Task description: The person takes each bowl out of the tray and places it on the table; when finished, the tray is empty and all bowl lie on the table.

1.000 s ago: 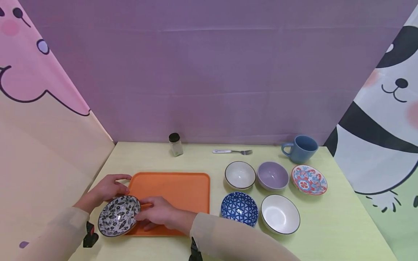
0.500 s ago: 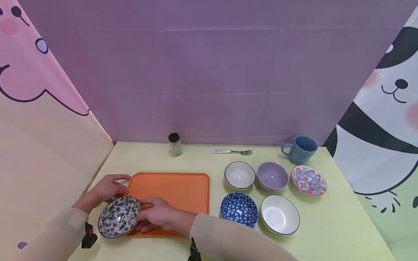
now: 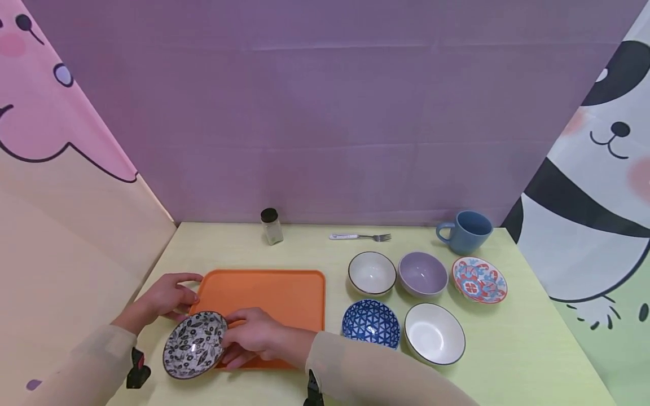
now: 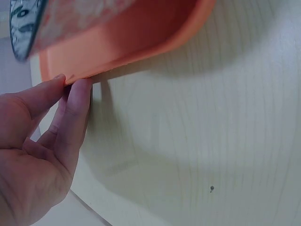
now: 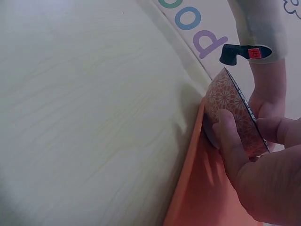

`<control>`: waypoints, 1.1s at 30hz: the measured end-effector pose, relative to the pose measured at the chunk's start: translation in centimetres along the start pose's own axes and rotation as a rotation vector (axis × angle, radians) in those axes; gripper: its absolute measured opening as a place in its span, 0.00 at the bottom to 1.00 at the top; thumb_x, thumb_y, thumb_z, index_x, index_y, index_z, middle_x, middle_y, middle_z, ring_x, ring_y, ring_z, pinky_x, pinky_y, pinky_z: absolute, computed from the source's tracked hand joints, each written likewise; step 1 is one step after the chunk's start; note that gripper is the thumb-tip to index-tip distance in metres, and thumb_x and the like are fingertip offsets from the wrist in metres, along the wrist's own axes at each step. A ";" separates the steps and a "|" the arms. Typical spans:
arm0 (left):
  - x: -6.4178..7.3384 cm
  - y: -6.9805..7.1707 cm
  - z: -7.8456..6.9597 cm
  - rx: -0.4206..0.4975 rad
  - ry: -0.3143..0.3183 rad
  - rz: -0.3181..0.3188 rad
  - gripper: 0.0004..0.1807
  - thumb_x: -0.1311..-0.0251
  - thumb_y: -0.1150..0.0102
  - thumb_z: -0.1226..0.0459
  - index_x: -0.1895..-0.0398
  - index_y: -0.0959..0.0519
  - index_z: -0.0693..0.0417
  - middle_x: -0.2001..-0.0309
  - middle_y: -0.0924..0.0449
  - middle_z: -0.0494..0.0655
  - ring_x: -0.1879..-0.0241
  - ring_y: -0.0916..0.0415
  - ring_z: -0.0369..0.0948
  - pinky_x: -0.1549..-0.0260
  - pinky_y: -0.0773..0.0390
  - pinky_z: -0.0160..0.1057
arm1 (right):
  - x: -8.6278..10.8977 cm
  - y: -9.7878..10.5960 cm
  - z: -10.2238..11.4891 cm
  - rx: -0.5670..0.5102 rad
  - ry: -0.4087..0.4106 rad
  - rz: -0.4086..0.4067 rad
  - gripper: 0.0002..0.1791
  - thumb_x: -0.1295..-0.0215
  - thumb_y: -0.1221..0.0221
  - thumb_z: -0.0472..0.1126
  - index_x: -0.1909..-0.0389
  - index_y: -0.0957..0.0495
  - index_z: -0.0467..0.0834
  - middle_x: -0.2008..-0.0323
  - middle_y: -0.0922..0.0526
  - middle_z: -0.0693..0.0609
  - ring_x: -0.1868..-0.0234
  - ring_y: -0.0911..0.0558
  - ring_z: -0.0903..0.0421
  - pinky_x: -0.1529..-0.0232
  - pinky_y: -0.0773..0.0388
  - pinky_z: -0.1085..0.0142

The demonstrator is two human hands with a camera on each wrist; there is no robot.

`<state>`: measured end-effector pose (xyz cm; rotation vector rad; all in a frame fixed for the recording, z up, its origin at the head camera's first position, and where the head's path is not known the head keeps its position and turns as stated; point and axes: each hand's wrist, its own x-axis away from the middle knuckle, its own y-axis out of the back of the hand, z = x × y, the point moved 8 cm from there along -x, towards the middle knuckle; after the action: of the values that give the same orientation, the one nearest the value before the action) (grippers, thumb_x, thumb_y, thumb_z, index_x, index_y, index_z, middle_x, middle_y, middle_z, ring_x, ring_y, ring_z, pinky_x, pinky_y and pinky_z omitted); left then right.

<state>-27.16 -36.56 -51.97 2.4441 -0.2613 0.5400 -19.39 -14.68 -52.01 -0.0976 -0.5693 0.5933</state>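
Note:
My right hand [image 3: 259,335] grips the rim of a bowl [image 3: 193,345] with a black-and-white leaf pattern inside. The bowl is tilted over the near-left corner of an orange tray [image 3: 274,293]. In the right wrist view the thumb lies on the bowl's patterned outside [image 5: 225,96] and fingers are at its rim. At the tray's left side is my left hand [image 3: 170,296]; the left wrist view shows its thumb and fingers [image 4: 77,106] pinching the tray's edge [image 4: 136,59]. That hand is apart from the bowl.
Right of the tray stand a white bowl [image 3: 372,273], a purple bowl [image 3: 423,274], a blue patterned bowl [image 3: 370,324] and a larger white bowl [image 3: 434,334]. Beyond are a red-blue patterned dish [image 3: 479,280], a blue mug [image 3: 469,232], a fork [image 3: 360,237] and a black-lidded jar [image 3: 272,227].
The bowl in my right hand has shifted to the right and slightly nearer, opening a gap from the left hand. My left hand stays at the tray's left edge.

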 end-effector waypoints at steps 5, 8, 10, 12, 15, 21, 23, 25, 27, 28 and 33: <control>-0.2 -0.2 0.1 0.027 -0.011 -0.005 0.33 0.32 0.40 0.71 0.26 0.38 0.66 0.64 0.16 0.53 0.71 0.18 0.46 0.71 0.13 0.49 | 0.7 1.4 0.2 0.041 0.014 -0.005 0.22 0.42 0.37 0.26 0.47 0.20 0.45 0.69 0.12 0.36 0.71 0.11 0.37 0.77 0.15 0.54; -0.1 -0.3 0.1 0.030 -0.011 -0.006 0.32 0.32 0.40 0.70 0.26 0.38 0.66 0.64 0.15 0.52 0.71 0.18 0.45 0.71 0.13 0.49 | 1.3 2.2 0.2 0.069 0.022 0.010 0.21 0.42 0.38 0.26 0.47 0.20 0.44 0.69 0.12 0.35 0.70 0.11 0.36 0.77 0.15 0.54; -0.1 -0.3 0.1 0.024 -0.005 -0.008 0.33 0.32 0.40 0.70 0.26 0.38 0.66 0.64 0.15 0.52 0.71 0.18 0.45 0.71 0.13 0.49 | 1.7 2.7 0.3 0.090 0.026 0.028 0.21 0.41 0.38 0.26 0.46 0.20 0.43 0.69 0.12 0.35 0.70 0.11 0.37 0.76 0.14 0.53; -0.1 -0.2 0.2 0.018 0.004 -0.012 0.33 0.32 0.39 0.70 0.26 0.38 0.65 0.63 0.14 0.53 0.71 0.18 0.45 0.71 0.13 0.49 | 2.2 3.3 0.3 0.102 0.030 0.046 0.21 0.41 0.38 0.27 0.45 0.20 0.43 0.70 0.12 0.34 0.70 0.11 0.38 0.75 0.14 0.53; -0.1 -0.2 0.2 0.019 0.009 -0.007 0.33 0.33 0.39 0.70 0.26 0.38 0.65 0.63 0.15 0.53 0.71 0.18 0.44 0.71 0.13 0.49 | 2.9 4.2 0.7 0.114 0.032 0.057 0.22 0.40 0.38 0.28 0.44 0.20 0.43 0.69 0.12 0.34 0.71 0.10 0.40 0.74 0.14 0.53; 0.1 -0.2 -0.3 0.030 -0.012 0.023 0.32 0.33 0.40 0.70 0.28 0.37 0.66 0.65 0.17 0.52 0.72 0.20 0.44 0.72 0.13 0.48 | 4.5 6.1 2.0 0.093 0.042 0.068 0.25 0.40 0.38 0.29 0.40 0.22 0.42 0.63 0.11 0.35 0.69 0.10 0.40 0.71 0.13 0.51; 0.2 -0.3 -0.5 0.027 -0.012 0.021 0.31 0.33 0.40 0.70 0.29 0.37 0.66 0.66 0.18 0.52 0.72 0.20 0.44 0.72 0.13 0.48 | 5.1 6.7 2.5 0.081 0.048 0.064 0.26 0.40 0.39 0.28 0.39 0.23 0.41 0.62 0.11 0.35 0.67 0.10 0.38 0.70 0.13 0.51; 0.3 -0.2 -0.6 0.021 -0.004 0.009 0.31 0.33 0.40 0.70 0.28 0.36 0.66 0.67 0.18 0.51 0.71 0.21 0.44 0.73 0.13 0.48 | 5.7 7.4 3.0 0.076 0.052 0.062 0.26 0.40 0.38 0.29 0.38 0.24 0.40 0.60 0.12 0.35 0.66 0.10 0.37 0.69 0.13 0.50; 0.3 -0.2 -0.7 0.015 0.000 0.006 0.31 0.33 0.40 0.70 0.28 0.36 0.66 0.66 0.18 0.51 0.71 0.21 0.44 0.72 0.13 0.48 | 6.5 7.9 3.6 0.075 0.055 0.065 0.28 0.39 0.38 0.29 0.36 0.25 0.40 0.58 0.12 0.35 0.65 0.10 0.36 0.68 0.13 0.49; 0.3 -0.3 -0.6 0.015 0.004 0.005 0.31 0.33 0.40 0.70 0.28 0.36 0.66 0.66 0.17 0.51 0.71 0.20 0.44 0.72 0.13 0.48 | 6.8 8.2 3.8 0.072 0.056 0.064 0.28 0.39 0.38 0.29 0.35 0.25 0.40 0.57 0.12 0.36 0.64 0.10 0.36 0.67 0.13 0.49; 0.1 -0.3 -0.2 0.033 0.006 0.005 0.32 0.33 0.40 0.71 0.27 0.37 0.65 0.67 0.17 0.51 0.72 0.19 0.44 0.72 0.13 0.48 | 8.8 9.4 5.3 0.084 0.061 0.065 0.30 0.37 0.38 0.31 0.32 0.27 0.40 0.53 0.12 0.38 0.61 0.10 0.37 0.64 0.13 0.50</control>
<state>-27.01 -36.19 -51.91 2.4742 -0.2577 0.5586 -21.00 -2.42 -45.64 -0.0548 -0.4823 0.6741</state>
